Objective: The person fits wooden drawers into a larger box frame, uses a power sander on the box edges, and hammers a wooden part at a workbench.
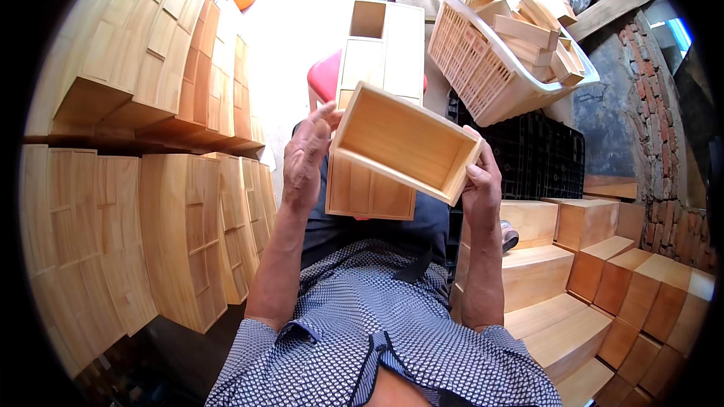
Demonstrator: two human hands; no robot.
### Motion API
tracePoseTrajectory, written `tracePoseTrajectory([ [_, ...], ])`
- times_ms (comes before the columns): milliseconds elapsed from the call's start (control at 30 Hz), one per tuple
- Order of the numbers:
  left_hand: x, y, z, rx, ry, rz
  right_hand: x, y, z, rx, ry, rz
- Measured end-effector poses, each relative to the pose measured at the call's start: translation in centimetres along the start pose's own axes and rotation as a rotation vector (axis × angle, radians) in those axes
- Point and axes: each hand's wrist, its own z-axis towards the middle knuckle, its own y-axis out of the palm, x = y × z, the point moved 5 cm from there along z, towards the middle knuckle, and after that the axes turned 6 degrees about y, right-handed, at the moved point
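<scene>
A pale wooden drawer [403, 143], open side facing me, is held tilted over my lap with its right end lower. My right hand [483, 181] grips its right end, thumb at the rim and fingers behind. Beside its left end is my left hand [303, 158], fingers stretched out and not wrapped round it; whether the fingertips touch the wood is unclear. Beneath the drawer lies a long wooden cabinet [403, 41] with an open compartment at its far end. The held drawer hides the cabinet's middle.
Stacked wooden drawer cabinets [181, 218] line the left side. A white plastic basket [471, 56] of wooden pieces stands at far right, by a black pallet [539, 154]. Wooden boxes [543, 279] are piled at near right. A red stool [324, 75] shows under the cabinet.
</scene>
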Motion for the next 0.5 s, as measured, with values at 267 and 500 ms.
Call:
tracePoseTrajectory([
  [267,0.1,0.5,-2.3,-0.076,-0.011,0.301,-0.3,1.2,-0.1,0.061,0.037,-0.039],
  [500,-0.5,1.5,-2.6,-0.131,0.065,0.370,-0.9,-0.2,-0.3,0.068,0.049,-0.306],
])
